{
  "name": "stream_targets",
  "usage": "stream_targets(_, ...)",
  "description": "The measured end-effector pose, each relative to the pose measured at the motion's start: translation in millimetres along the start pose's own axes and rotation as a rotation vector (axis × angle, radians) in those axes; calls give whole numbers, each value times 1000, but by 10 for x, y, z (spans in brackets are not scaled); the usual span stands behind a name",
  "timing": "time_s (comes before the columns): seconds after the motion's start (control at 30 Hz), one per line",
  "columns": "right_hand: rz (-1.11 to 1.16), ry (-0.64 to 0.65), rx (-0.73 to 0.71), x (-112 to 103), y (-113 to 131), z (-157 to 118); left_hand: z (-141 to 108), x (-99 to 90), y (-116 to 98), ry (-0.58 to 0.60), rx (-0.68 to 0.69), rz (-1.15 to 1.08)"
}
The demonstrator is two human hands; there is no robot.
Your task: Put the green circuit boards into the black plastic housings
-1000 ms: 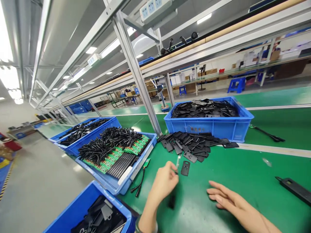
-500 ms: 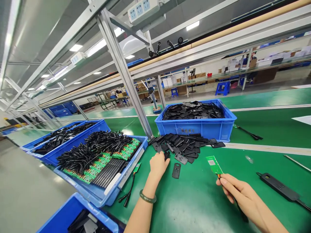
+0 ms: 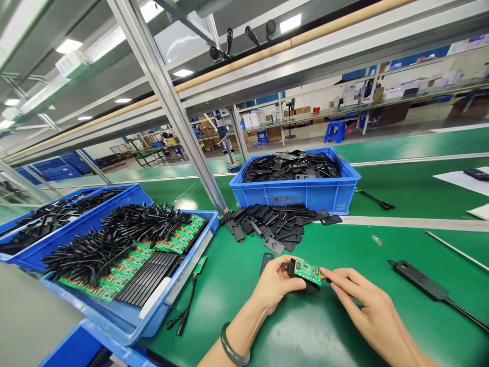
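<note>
My left hand (image 3: 275, 285), with a dark bangle on its wrist, is closed round a black plastic case half (image 3: 293, 267). A green circuit board (image 3: 307, 271) lies over that case half, its component side up, at least partly inside it; how deep it sits I cannot tell. My right hand (image 3: 361, 295) pinches the coloured wires and black cable at the board's right end. Close behind my left hand, a flat black cover (image 3: 266, 262) lies on the green bench. Beyond it spreads a pile of similar black covers (image 3: 273, 224).
A blue bin (image 3: 294, 196) of black parts stands behind the pile. On the left, a blue tray (image 3: 183, 278) holds boards with cables. One loose board with cable (image 3: 193, 290) lies beside it. At right are a closed black device (image 3: 420, 280) and a metal rod (image 3: 456, 251).
My left hand has come back from the pile with a black case half. My right hand has moved left, and its board, now turned component side up, meets that case half.
</note>
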State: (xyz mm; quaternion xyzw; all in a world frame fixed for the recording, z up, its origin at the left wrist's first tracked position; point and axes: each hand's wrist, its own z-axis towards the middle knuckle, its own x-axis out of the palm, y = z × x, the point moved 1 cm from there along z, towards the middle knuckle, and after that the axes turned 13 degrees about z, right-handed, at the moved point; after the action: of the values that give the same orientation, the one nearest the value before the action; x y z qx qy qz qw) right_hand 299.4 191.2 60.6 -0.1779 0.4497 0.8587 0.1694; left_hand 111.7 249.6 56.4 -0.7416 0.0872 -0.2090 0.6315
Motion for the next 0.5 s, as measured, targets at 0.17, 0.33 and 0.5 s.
stream_targets(0.17,-44,23,-105,52,2,-13,-35,68,-6,26,-35,-139)
stream_targets(0.33,-37,37,-121,101,-4,-37,-51,104,18,55,-61,-216)
stream_targets(0.5,-80,53,-138,154,-51,-87,-71,171,33,51,-37,-244)
